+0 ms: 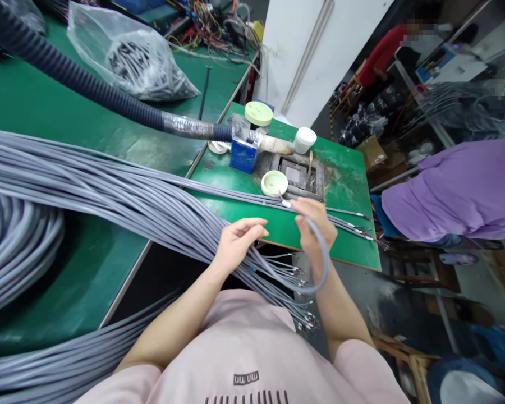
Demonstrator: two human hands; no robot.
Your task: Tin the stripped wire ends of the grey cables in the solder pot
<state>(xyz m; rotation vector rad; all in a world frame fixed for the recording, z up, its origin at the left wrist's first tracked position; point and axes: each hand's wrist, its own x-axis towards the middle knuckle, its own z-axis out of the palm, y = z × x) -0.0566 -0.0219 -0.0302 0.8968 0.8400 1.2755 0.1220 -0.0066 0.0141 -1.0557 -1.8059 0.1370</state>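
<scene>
My right hand (317, 227) is closed on a grey cable (325, 258) near its end, and the cable loops down and back below the wrist. The stripped wire end of that cable points at a shallow pale green dish (274, 183); I cannot tell whether it touches the contents. Beside the large bundle of grey cables (164, 199), my left hand (240, 241) is held with its fingers partly bent and apart, and nothing shows in it. Behind the dish sits a grimy square metal-framed unit (295, 173) with a small brush-like stick (310, 163) on it.
A ribbed black hose (109, 101) arches in from the left to a blue box (243, 154). A white cup (305, 139) and a pale green lid (258, 113) stand behind. A plastic bag (134, 62) lies on the left table. A person in purple (450, 191) is at right.
</scene>
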